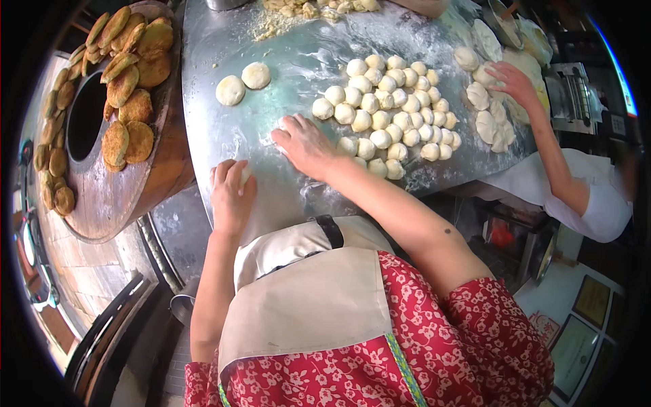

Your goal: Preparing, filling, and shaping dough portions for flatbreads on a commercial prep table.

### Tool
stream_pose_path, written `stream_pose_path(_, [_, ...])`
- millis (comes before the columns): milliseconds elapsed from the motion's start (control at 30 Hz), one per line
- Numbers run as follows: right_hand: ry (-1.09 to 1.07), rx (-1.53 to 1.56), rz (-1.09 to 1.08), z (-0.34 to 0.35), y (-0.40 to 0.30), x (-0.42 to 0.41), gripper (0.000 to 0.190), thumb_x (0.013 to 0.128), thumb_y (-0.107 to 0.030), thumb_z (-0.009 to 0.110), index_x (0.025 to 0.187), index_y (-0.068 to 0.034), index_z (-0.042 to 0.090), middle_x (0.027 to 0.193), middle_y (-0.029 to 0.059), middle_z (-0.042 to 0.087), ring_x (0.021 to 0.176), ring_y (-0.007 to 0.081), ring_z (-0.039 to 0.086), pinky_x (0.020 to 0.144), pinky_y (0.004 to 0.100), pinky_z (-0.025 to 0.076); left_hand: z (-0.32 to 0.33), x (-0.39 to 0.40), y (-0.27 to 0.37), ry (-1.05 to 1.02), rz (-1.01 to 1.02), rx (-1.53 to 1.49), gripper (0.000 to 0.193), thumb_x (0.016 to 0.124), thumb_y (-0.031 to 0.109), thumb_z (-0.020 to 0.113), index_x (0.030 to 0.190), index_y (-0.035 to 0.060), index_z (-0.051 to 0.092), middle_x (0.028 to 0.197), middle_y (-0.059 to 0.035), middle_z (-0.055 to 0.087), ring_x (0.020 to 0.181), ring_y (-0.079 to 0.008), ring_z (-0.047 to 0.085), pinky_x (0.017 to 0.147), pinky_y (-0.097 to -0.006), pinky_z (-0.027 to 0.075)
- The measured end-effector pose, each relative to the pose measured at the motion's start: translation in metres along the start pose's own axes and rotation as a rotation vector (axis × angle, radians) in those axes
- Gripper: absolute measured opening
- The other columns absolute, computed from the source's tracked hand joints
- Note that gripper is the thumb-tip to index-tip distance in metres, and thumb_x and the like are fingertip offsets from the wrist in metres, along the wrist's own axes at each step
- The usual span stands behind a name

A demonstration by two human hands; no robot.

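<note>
My left hand [230, 196] curls near the front left edge of the floured metal worktable [290, 201], with a pale piece of dough [246, 175] showing between thumb and fingers. To its right, my right hand [305, 147] rests on the metal, fingers bent and pointing left. Something whitish shows by its fingertips; whether it is dough or flour is unclear, and the palm's underside is hidden. Beyond my hands lie two flattened dough rounds, one [230, 90] slightly nearer than the other [256, 75]. Many small dough balls [380, 120] are grouped right of my right hand.
At left, browned flatbreads [122, 86] ring the dark opening of a round wooden-sided oven [147, 188]. Crumbly dough pieces [305, 10] lie at the far edge. On the right, a co-worker's hand [513, 84] touches larger dough lumps [488, 117].
</note>
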State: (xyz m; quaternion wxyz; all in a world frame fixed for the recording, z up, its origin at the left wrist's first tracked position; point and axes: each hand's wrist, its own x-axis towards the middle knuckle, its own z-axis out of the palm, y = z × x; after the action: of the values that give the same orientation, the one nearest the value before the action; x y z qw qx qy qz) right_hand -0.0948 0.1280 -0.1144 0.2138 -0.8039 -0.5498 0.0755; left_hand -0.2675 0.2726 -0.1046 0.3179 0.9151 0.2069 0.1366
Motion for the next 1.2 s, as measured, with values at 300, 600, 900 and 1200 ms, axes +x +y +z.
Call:
stream_pose_path(300, [-0.048, 0.894, 0.486, -0.016, 0.025, -0.002, 0.059, 0.103, -0.057, 0.043, 0.106, -0.004, 0.069, 0.095, 0.019, 0.066, 0.093, 0.0339, 0.064, 0.085, 0.042, 0.048, -0.006, -0.021, -0.022, -0.147, -0.025, -0.129, 0.045, 0.091, 0.017, 0.066, 0.135, 0.0055, 0.06, 0.143, -0.0155, 0.055, 0.126, -0.0377, 0.051, 0.108, -0.046, 0.04])
stream_pose_path(600, [-0.005, -0.323, 0.121, 0.039, -0.005, 0.019, 0.071, 0.099, -0.053, 0.047, 0.154, -0.008, 0.035, 0.16, 0.0171, 0.033, 0.15, 0.0375, 0.024, 0.12, 0.0628, 0.013, 0.044, 0.006, -0.002, -0.08, 0.088, 0.421, 0.058, 0.099, 0.034, 0.055, 0.147, 0.0017, 0.045, 0.156, -0.017, 0.04, 0.147, -0.0335, 0.033, 0.122, -0.0477, 0.023])
stream_pose_path(900, [-0.277, 0.404, 0.421, -0.032, 0.037, 0.011, 0.034, 0.083, -0.022, 0.074, 0.112, -0.006, 0.066, 0.109, 0.0197, 0.065, 0.103, 0.0383, 0.062, 0.089, 0.0433, 0.049, -0.019, 0.013, -0.006, -0.212, -0.145, -0.103, 0.047, 0.091, 0.022, 0.068, 0.132, 0.0028, 0.059, 0.143, -0.0143, 0.053, 0.134, -0.0341, 0.048, 0.111, -0.0433, 0.039])
stream_pose_path(1200, [-0.199, 0.357, 0.391, -0.046, -0.009, -0.014, 0.046, 0.073, -0.005, 0.078, 0.114, -0.006, 0.055, 0.106, 0.0168, 0.062, 0.103, 0.0372, 0.061, 0.09, 0.0449, 0.049, -0.034, -0.017, -0.006, -0.329, -0.328, -0.043, 0.037, 0.08, 0.011, 0.077, 0.111, 0.0035, 0.059, 0.117, -0.0172, 0.059, 0.11, -0.0373, 0.058, 0.093, -0.0428, 0.05])
